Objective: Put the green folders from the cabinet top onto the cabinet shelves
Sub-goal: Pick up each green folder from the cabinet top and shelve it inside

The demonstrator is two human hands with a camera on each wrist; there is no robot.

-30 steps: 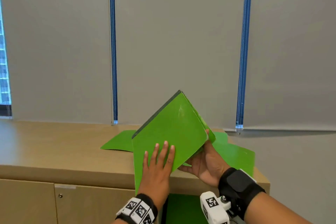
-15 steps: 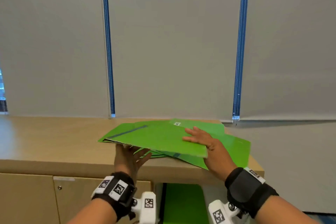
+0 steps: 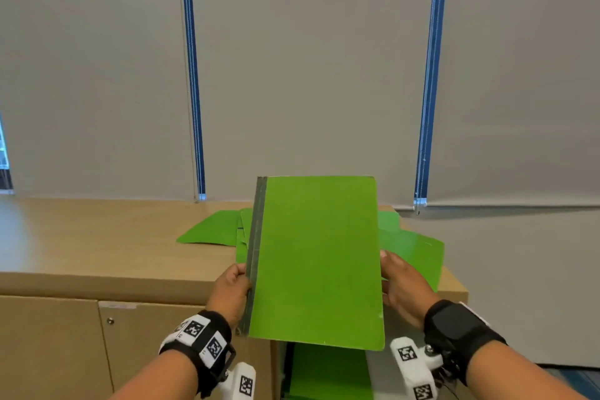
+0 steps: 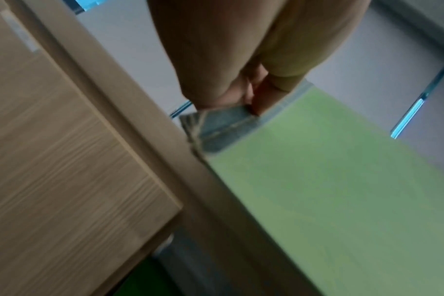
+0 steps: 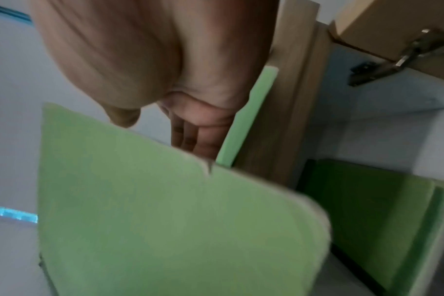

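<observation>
A grey roller blind (image 3: 308, 68) hangs behind the wooden cabinet, covering the wall above it. Two blue vertical strips (image 3: 191, 75) run down the blind, one left of centre and one (image 3: 430, 75) to its right. At the blind's far left edge a sliver of bright window (image 3: 4, 153) shows.

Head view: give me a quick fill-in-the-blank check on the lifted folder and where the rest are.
1. The lifted green folder is held by ____ hands, the left hand on one side edge and the right hand on the other.
2. The folder's dark grey spine strip lies on the side of the ____ hand.
3. Other green folders lie on the cabinet ____.
4. The green folders below, inside the open cabinet, are ____ in colour.

Missing words: both; left; top; green
</observation>
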